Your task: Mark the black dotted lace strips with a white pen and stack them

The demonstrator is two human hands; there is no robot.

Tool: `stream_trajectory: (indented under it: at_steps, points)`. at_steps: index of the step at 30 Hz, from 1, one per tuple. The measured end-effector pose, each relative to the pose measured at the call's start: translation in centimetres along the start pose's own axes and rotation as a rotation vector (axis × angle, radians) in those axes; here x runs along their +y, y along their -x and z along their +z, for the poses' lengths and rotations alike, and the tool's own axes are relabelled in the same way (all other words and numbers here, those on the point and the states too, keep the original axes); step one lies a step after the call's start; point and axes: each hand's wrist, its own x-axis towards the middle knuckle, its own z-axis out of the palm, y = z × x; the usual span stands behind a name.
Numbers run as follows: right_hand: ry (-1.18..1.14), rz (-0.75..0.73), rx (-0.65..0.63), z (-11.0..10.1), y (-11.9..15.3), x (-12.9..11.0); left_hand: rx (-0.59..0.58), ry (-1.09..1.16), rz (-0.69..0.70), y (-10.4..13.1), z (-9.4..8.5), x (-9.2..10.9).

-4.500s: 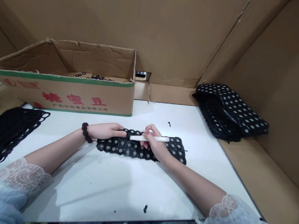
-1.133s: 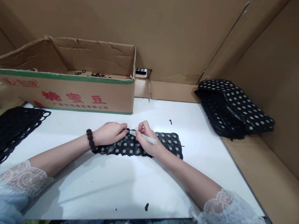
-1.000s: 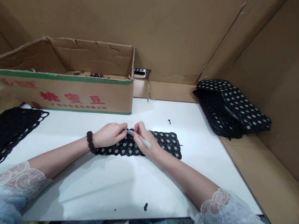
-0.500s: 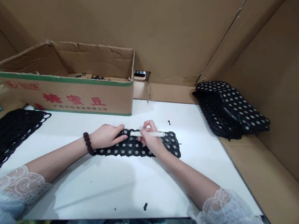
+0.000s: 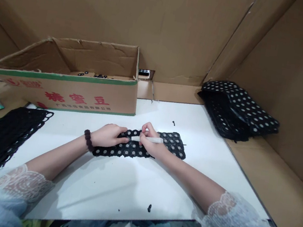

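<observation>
A black sheet (image 5: pixel 133 152) with rows of pale round spots lies flat on the white board in the middle of the head view. At its left part, my left hand (image 5: pixel 107 135) grips and presses it, thumb and forefinger reaching over the spots. My right hand (image 5: pixel 149 141) is closed around a white pen-like tool (image 5: pixel 155 140). The tool's tip points left and meets the sheet close to my left thumb. Part of the sheet is hidden under both hands.
An open cardboard box (image 5: pixel 97 94) with small black rings stands behind left. A stack of black perforated sheets (image 5: pixel 2 140) lies at left; folded spotted sheets (image 5: pixel 240 111) lie at back right. Black scraps (image 5: pixel 149 208) dot the white board (image 5: pixel 94 192). Cardboard walls (image 5: pixel 181 30) surround it.
The tool in my right hand has shifted slightly left and down across the sheet, nearer my left thumb. My left hand stays on the sheet. The whole view has shifted slightly.
</observation>
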Motion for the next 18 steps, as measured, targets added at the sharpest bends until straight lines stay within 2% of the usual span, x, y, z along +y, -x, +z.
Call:
stream_trajectory:
  at_steps: [8,14,18]
  points:
    - [0.072,-0.073,-0.053,-0.2,0.4,-0.2,0.007,0.132,0.006,0.4,-0.1,0.6]
    - [0.0,-0.063,-0.095,-0.8,0.1,0.0,0.105,0.216,0.036,0.6,0.4,0.6]
    - [-0.043,-0.052,-0.133,-1.2,0.1,-0.5,0.098,0.282,0.051,0.5,0.2,0.4]
